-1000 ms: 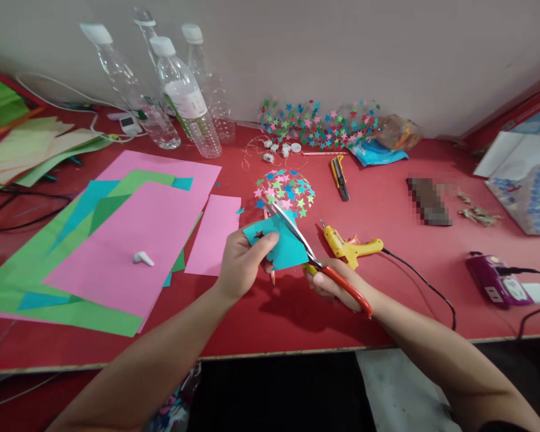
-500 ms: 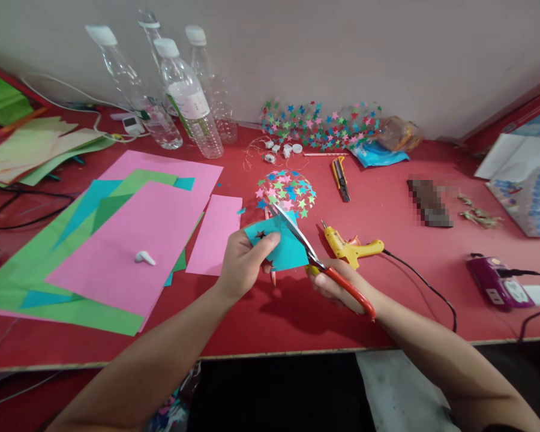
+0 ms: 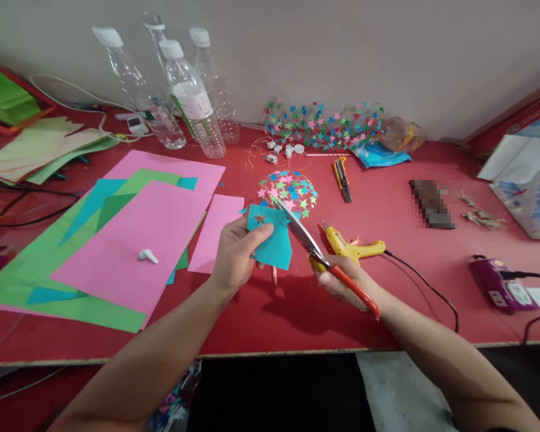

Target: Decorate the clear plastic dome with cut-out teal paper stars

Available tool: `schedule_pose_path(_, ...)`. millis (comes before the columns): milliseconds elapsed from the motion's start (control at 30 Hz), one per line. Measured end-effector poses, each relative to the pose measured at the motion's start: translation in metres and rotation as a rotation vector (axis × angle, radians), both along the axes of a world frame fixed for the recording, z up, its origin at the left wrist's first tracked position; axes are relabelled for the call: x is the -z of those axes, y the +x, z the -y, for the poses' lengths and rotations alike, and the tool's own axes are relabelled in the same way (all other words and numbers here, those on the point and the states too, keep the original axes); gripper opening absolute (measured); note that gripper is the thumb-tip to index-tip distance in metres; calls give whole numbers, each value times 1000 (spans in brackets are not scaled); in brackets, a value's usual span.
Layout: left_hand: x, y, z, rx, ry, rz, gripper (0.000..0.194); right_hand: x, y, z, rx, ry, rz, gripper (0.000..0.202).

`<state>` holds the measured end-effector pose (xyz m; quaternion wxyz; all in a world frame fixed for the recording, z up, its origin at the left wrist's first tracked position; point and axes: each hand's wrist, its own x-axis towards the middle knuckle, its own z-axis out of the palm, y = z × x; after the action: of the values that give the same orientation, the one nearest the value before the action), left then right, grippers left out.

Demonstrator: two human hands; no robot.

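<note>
My left hand (image 3: 236,249) pinches a piece of blue paper (image 3: 274,246) between thumb and fingers; a star-shaped hole shows near its upper left. In my right hand (image 3: 342,279) is a pair of scissors (image 3: 306,237) with red and yellow handles. Its blades point up and left and lie at the paper's upper right edge; whether they touch it, I cannot tell. Behind the paper is a round patch of small coloured paper stars (image 3: 292,189). A pencil (image 3: 274,276) lies partly hidden under the paper. Close to my right hand rests a yellow glue gun (image 3: 351,245).
Pink paper (image 3: 130,240) and green and blue sheets cover the left, with a white earbud (image 3: 148,256) on top. Several plastic bottles (image 3: 193,102) stand behind. Star-covered clear plastic (image 3: 324,126), a utility knife (image 3: 342,180) and a purple power adapter (image 3: 501,285) lie further off.
My left hand has turned the blue paper and drawn it slightly left, away from the scissors. The scissors and my right hand have shifted a little right in view.
</note>
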<state>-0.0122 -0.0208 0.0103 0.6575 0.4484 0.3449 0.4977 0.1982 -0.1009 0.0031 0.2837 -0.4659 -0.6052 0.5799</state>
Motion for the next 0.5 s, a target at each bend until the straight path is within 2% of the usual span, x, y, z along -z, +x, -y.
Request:
schedule_pose_path(100,-5,3,-1,164,-56,40,39,2,-1,0,58,8,5,60)
schedule_pose_path(167,-5,5,0,312,-82,14,39,4,-1,0,95,10,5,61)
schedule_pose_path(200,-5,7,2,344,-91,-1,36,4,-2,0,107,8,3,60)
schedule_pose_path(267,-5,9,4,284,-87,-6,30,3,-2,0,134,-2,-1,59)
schedule_pose_path(400,-6,7,3,29,-26,39,20,2,-4,1,180,-24,10,58)
schedule_pose_path(500,-9,4,-3,-23,-32,112,23,2,-4,2,180,-16,5,58)
